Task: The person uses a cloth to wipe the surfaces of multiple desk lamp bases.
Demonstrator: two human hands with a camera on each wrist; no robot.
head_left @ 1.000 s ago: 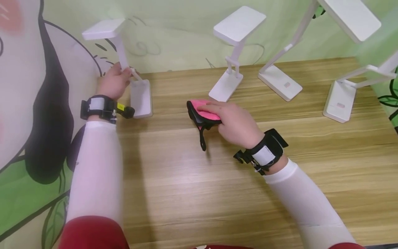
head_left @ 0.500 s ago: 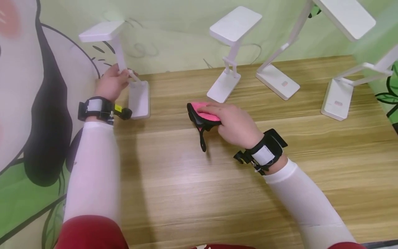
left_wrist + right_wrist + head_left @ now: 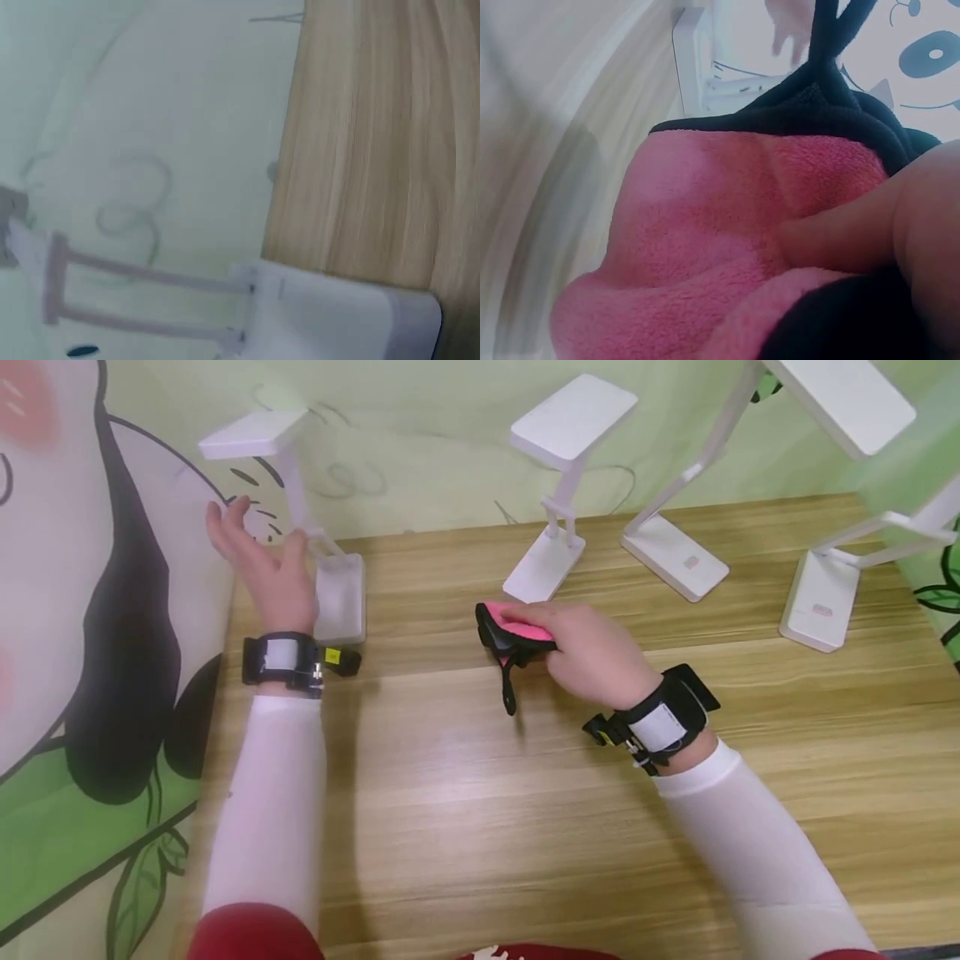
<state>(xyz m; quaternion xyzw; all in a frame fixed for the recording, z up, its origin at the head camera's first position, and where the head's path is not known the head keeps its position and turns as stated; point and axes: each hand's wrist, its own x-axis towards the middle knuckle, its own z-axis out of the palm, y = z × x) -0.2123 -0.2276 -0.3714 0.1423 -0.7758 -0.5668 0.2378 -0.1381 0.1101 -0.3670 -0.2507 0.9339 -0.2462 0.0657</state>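
My left hand (image 3: pixel 270 577), its fingers spread, is beside the stem of the leftmost white desk lamp (image 3: pixel 341 602) and holds nothing. That lamp stands upright with its head raised; its base and hinged arms also show in the left wrist view, where the hand itself is out of sight. In my right hand (image 3: pixel 592 652) is a folded pink plush cloth (image 3: pixel 705 180) with black edging, gripped just above the tabletop. A black hanging loop (image 3: pixel 508 691) dangles from it. The thumb presses into the pink pile in the right wrist view.
Three more white desk lamps stand along the back: a middle lamp (image 3: pixel 543 564), a taller lamp (image 3: pixel 675 560) and a right lamp (image 3: pixel 820 602). The wooden tabletop (image 3: pixel 450 827) meets walls with cartoon pictures (image 3: pixel 127 693) at the left and back.
My left hand has let go of the left lamp's arm and spread its fingers, and its wrist has shifted right. The right hand has moved slightly right with the cloth.
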